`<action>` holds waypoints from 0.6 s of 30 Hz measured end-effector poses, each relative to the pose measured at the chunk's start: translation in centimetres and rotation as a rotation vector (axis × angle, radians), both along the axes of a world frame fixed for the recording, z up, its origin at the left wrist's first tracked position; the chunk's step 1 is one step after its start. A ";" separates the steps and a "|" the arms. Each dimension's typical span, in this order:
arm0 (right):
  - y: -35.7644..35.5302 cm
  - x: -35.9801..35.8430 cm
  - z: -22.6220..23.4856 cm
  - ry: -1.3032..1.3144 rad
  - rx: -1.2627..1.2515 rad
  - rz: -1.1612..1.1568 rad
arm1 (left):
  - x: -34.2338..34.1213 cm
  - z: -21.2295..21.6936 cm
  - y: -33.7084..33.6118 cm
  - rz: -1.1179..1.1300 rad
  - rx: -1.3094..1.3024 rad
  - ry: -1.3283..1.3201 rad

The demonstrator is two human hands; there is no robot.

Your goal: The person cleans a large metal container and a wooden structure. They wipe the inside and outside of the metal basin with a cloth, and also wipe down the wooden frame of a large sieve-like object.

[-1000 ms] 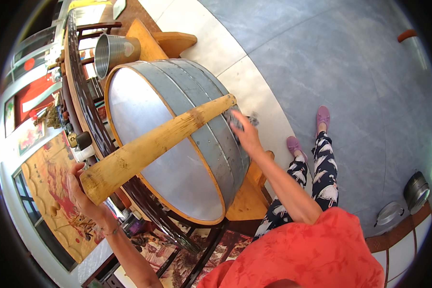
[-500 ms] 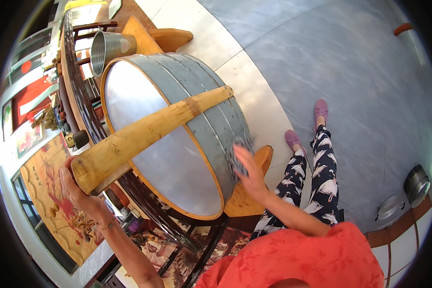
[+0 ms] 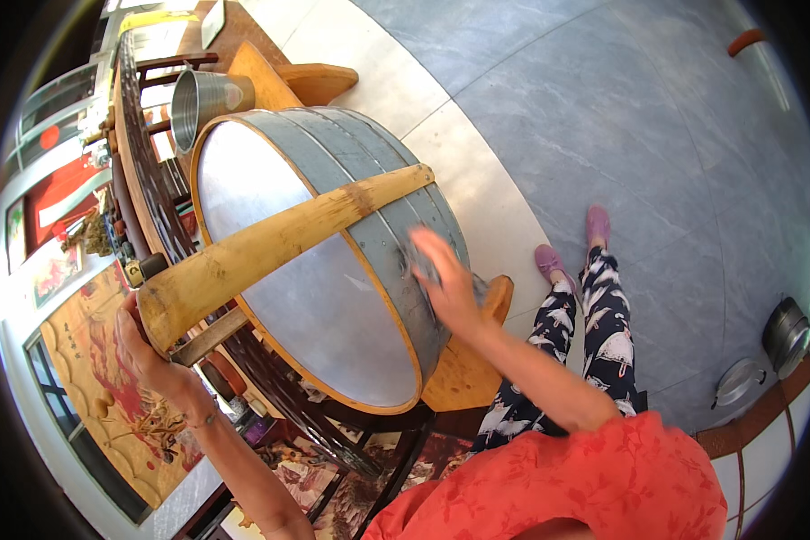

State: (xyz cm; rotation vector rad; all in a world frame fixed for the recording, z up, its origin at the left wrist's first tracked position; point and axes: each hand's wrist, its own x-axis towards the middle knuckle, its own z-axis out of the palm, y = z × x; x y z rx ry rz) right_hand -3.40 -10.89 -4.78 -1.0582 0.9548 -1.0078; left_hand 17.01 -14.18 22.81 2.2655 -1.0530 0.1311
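Observation:
A large grey metal tub with a yellow-brown rim lies tilted on its side, its silvery round face turned left. A long, broad bamboo handle arches across it. At the handle's lower-left end, my left hand is closed round it, with some fingers hidden behind. My right hand presses a grey cloth against the tub's ridged outer side; the hand is slightly smeared by motion, and the cloth shows past both its edges.
The tub rests by a dark wooden rail and wooden supports. A small metal bucket stands at the back left. Metal pots are on the grey floor at the right. Pink shoes show beyond the tub.
My right hand has moved up and slightly left along the tub's side with the cloth. The left hand still holds the handle end, almost unmoved.

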 end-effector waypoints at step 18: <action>5.1 -0.9 -3.1 0.037 0.179 -0.089 | -0.3 -0.4 -0.3 -0.009 -0.038 -0.086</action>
